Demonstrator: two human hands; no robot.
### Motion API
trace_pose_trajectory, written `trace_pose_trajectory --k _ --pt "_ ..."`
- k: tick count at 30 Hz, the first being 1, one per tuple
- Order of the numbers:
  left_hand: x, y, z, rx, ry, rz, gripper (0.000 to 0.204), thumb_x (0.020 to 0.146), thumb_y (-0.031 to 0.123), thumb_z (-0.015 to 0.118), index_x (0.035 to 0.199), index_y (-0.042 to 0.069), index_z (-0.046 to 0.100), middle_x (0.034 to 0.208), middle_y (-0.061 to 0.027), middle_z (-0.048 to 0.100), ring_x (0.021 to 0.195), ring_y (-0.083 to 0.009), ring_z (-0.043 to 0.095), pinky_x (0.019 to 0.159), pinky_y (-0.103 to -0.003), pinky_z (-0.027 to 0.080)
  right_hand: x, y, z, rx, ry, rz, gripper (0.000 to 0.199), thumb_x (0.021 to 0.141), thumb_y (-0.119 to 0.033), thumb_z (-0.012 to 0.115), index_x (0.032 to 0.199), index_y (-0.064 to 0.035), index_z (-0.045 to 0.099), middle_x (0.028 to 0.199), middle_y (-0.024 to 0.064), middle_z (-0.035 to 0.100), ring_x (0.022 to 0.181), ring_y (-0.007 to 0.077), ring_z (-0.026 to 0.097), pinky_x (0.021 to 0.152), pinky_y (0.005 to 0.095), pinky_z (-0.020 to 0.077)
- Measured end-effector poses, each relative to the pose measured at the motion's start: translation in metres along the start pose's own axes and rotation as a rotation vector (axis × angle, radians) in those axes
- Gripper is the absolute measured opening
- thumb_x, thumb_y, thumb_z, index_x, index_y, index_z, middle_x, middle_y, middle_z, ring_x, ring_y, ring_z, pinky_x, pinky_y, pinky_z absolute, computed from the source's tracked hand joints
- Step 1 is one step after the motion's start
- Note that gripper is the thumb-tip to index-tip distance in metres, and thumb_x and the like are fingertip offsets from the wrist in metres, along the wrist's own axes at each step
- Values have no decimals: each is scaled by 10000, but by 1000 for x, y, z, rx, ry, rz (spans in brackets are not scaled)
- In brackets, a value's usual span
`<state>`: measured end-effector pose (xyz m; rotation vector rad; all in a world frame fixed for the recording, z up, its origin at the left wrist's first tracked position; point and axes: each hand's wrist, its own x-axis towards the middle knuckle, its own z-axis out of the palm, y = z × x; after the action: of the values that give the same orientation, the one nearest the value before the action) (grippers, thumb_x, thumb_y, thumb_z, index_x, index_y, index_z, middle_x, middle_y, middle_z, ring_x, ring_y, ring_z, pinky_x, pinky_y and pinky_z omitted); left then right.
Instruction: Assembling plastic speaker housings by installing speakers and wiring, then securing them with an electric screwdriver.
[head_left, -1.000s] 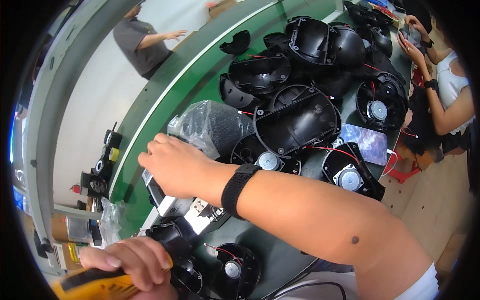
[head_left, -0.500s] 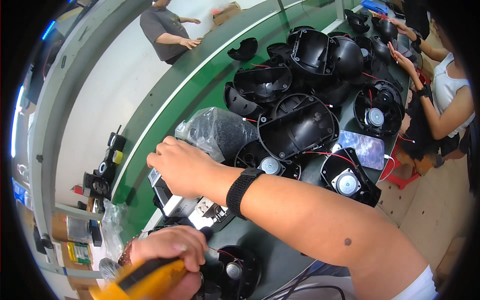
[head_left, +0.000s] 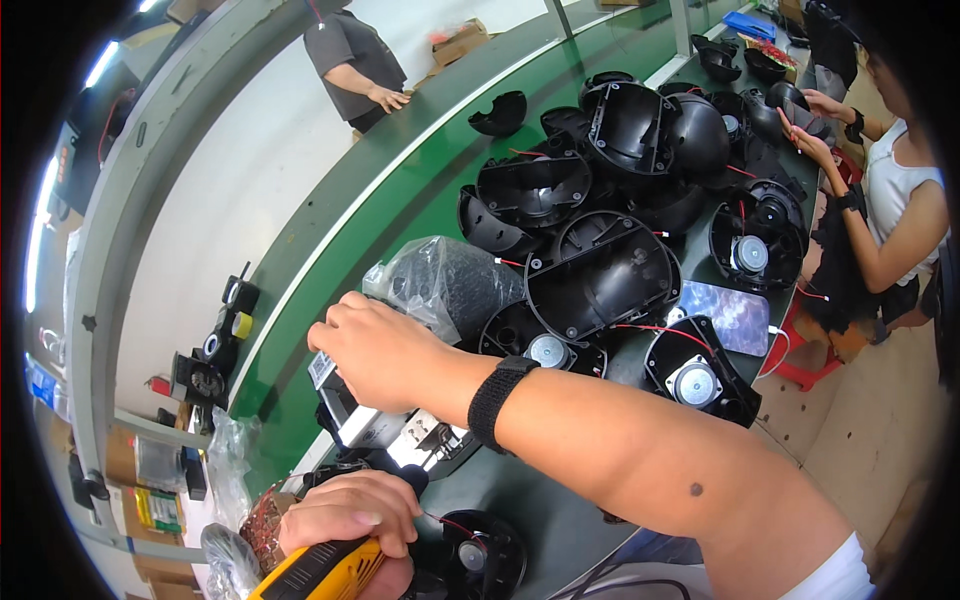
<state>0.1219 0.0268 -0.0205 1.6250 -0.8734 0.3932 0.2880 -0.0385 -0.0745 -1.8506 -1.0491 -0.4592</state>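
Note:
My left hand (head_left: 350, 515), at the lower left, is closed around a yellow-and-black handheld tool (head_left: 325, 572). The lower frame edge cuts off the tool's rear, and its exact kind cannot be told. From the lower right my right arm crosses to the left, a black band on its wrist. The fingers of my right hand (head_left: 375, 350) curl down over the far end of a white boxy device (head_left: 365, 425); what they grip is hidden. Beside that device is a white power strip (head_left: 420, 440). Nearest my left hand lies a black shell with a speaker (head_left: 470, 555).
Black plastic housings (head_left: 600, 275) are heaped along the green bench, some with speakers (head_left: 695, 385) and red wires. A clear plastic bag (head_left: 440, 280) covers a dark part. A phone (head_left: 725, 315) lies on the right. One co-worker (head_left: 900, 190) handles black parts; another person (head_left: 355, 65) stands across.
The whole view has shifted, so the bench appears slightly lower. The tool in my left hand, blurred before, now shows sharply and lower down. My right hand keeps its curled pose at the device.

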Motion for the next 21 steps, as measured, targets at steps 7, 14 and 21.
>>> trace_pose_trajectory --k 7,14,21 --pt "-9 -40 19 -303 605 -127 843 811 870 495 1086 74 456 561 13 439 430 -121 418 442 -294 396 -3 6 -1 6 15 -23 274 780 0 636 1052 -29 635 1071 162 640 1128 331 556 1003 397 465" --pt "-11 4 -15 -116 505 28 768 862 819 497 1069 82 428 577 13 447 449 -98 447 450 -258 432 -2 3 -3 22 26 -47 262 816 5 598 1071 -40 637 1071 159 640 1113 336 566 995 406 476" --pt "-17 -2 -11 -51 539 94 825 830 844 508 1077 60 429 589 -5 470 456 -128 458 469 -287 453 -2 6 -2 33 -13 -34 325 820 -40 710 1132 -55 620 1103 134 633 1152 343 553 1021 429 457"
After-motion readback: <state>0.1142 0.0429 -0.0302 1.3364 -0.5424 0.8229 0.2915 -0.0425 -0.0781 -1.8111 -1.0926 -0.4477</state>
